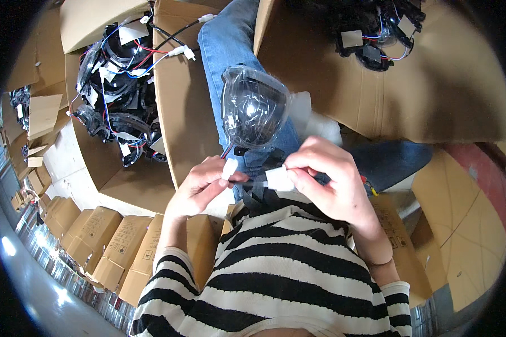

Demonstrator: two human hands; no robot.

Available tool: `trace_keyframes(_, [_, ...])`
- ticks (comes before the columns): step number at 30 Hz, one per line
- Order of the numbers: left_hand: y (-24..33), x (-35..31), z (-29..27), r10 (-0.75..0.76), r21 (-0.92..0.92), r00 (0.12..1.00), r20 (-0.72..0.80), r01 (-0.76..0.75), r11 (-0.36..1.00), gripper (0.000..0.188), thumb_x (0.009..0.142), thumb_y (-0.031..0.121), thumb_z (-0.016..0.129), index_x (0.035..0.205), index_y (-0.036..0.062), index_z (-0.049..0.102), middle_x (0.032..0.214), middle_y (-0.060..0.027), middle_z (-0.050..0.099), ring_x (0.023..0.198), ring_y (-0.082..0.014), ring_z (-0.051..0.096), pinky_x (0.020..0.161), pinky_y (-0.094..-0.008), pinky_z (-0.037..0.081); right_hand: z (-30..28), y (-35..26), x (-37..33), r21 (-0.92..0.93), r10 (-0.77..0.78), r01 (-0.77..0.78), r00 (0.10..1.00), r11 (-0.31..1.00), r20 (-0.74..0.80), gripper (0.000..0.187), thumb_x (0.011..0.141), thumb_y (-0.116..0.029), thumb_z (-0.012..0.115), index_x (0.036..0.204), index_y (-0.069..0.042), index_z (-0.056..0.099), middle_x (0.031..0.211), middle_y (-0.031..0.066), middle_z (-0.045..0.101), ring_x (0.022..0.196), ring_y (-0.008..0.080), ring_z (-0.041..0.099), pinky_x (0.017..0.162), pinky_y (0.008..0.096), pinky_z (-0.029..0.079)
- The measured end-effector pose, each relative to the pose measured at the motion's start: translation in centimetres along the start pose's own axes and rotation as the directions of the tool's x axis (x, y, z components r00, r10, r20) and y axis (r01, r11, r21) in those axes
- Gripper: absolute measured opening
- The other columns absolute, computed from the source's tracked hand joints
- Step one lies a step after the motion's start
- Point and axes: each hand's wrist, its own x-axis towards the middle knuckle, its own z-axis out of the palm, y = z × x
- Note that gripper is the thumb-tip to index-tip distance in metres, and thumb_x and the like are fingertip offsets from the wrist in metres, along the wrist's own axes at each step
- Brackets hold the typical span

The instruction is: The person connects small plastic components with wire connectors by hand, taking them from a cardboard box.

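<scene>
A vehicle headlamp with a clear, domed lens lies across my jeans-clad thighs. From its near side, dark and reddish wires run toward my left hand. The fingers of that hand are closed in a pinch on a white plug connector at the wires' end. Close by on the right, my right hand pinches a small white label between thumb and fingers. A thin dark strand shows between the two hands, partly hidden by the fingers.
At left, an open cardboard box holds several black lamps with loose wires and white connectors. Another large carton at upper right holds more lamps. Closed cartons line the lower left. Translucent plastic wrapping lies beside the headlamp.
</scene>
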Motion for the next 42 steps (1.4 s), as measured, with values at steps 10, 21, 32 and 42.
trace_keyframes(10, [1.2, 3.1, -2.5, 0.164, -0.123, 0.840, 0.518, -0.117, 0.986, 0.017, 0.075, 0.012, 0.051, 0.083, 0.0056, 0.065, 0.073, -0.0041, 0.053, 0.073, -0.0203, 0.044, 0.070, -0.0310, 0.032, 1.1, 1.6, 0.4, 0.066, 0.037, -0.048, 0.987, 0.997, 0.159, 0.007, 0.070, 0.001, 0.059, 0.077, 0.000, 0.057, 0.071, 0.0063, 0.050, 0.063, 0.0167, 0.050, 0.056, 0.0264, 0.040])
trace_keyframes(21, [0.7, 4.8, -2.7, 0.285, -0.227, 0.723, 0.629, -0.180, 0.957, 0.017, 0.080, 0.013, 0.048, 0.076, 0.0034, 0.062, 0.068, -0.0054, 0.050, 0.064, -0.0222, 0.043, 0.064, -0.0317, 0.030, 1.2, 1.8, 0.1, 0.080, 0.021, -0.035, 0.985, 0.996, 0.170, 0.006, 0.070, -0.001, 0.060, 0.076, 0.000, 0.057, 0.069, 0.0066, 0.049, 0.062, 0.0186, 0.049, 0.055, 0.0277, 0.039])
trace_keyframes(32, [1.0, 4.9, -1.8, 0.239, -0.250, 0.738, 0.631, -0.098, 0.963, 0.021, 0.082, 0.016, 0.045, 0.075, 0.0042, 0.061, 0.066, -0.0045, 0.050, 0.063, -0.0195, 0.042, 0.063, -0.0306, 0.028, 1.9, 1.8, -0.5, -0.157, -0.062, 0.068, 0.997, 0.985, 0.043, 0.005, 0.069, -0.002, 0.059, 0.072, -0.003, 0.054, 0.067, 0.0060, 0.047, 0.063, 0.0193, 0.047, 0.054, 0.0291, 0.038])
trace_keyframes(42, [0.0, 3.1, -1.0, 0.070, -0.481, 0.988, 0.138, 0.005, 0.877, 0.021, 0.076, 0.017, 0.059, 0.078, -0.0037, 0.061, 0.068, -0.0086, 0.057, 0.063, -0.0149, 0.047, 0.056, -0.0268, 0.034, -2.4, -0.1, -2.0, 0.044, 0.036, -0.035, 0.999, 0.998, -0.027, 0.007, 0.070, 0.003, 0.057, 0.075, 0.000, 0.054, 0.068, 0.0064, 0.050, 0.060, 0.0165, 0.047, 0.053, 0.0257, 0.036])
